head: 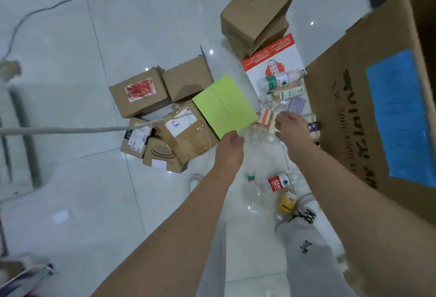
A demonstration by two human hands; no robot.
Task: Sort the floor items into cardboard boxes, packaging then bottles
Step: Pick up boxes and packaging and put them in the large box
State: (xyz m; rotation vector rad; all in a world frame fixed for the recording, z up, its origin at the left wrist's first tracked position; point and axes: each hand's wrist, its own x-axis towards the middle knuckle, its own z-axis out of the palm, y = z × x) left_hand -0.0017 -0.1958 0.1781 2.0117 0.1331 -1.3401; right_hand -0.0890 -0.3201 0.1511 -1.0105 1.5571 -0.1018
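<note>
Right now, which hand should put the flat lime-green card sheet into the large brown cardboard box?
Left: the left hand pinches the flat lime-green card sheet; the right hand hovers open over clear plastic bottles.

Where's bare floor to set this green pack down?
Bare tile lies beyond the small parcels, left of the tall carton, and nearer you, below the parcels. Crowded: bottles fill the strip between parcels and big box.
</note>
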